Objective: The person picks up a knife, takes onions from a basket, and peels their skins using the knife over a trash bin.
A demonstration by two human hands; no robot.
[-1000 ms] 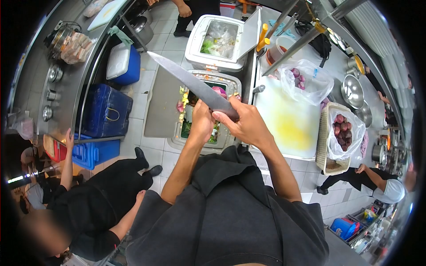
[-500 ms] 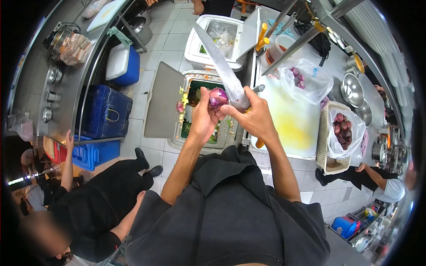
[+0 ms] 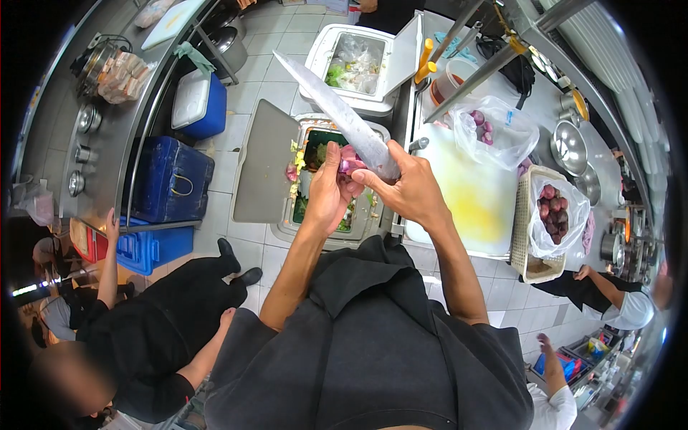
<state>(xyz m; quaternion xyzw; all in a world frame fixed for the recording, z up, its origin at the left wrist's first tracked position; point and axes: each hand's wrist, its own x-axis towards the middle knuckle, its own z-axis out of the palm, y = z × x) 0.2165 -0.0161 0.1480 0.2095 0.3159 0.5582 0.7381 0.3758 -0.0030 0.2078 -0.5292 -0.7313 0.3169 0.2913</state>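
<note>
A red onion (image 3: 350, 164) is gripped in the fingers of my left hand (image 3: 328, 197), closed around it. My right hand (image 3: 414, 188) is closed on a large kitchen knife (image 3: 337, 111); its thumb reaches toward the onion, and the handle is hidden in the palm. The blade slants up and to the left, its heel lying against the onion and covering part of it. Below both hands stands an open grey bin (image 3: 287, 233) with vegetable scraps inside. Yellowish peelings (image 3: 294, 168) lie along its rim by the raised lid (image 3: 264, 172).
A white cutting board (image 3: 466, 193) lies at my right, near a bag of peeled onions (image 3: 494, 125) and a basket (image 3: 524, 215) with bagged red onions (image 3: 553, 213). Another open white bin (image 3: 315, 61) stands ahead. A co-worker in black (image 3: 158, 322) is at my left, others at right.
The knife's tip has swung left and down, and its blade now covers more of the onion. My hands stay nearly in place. Another person's arm has appeared at lower right.
</note>
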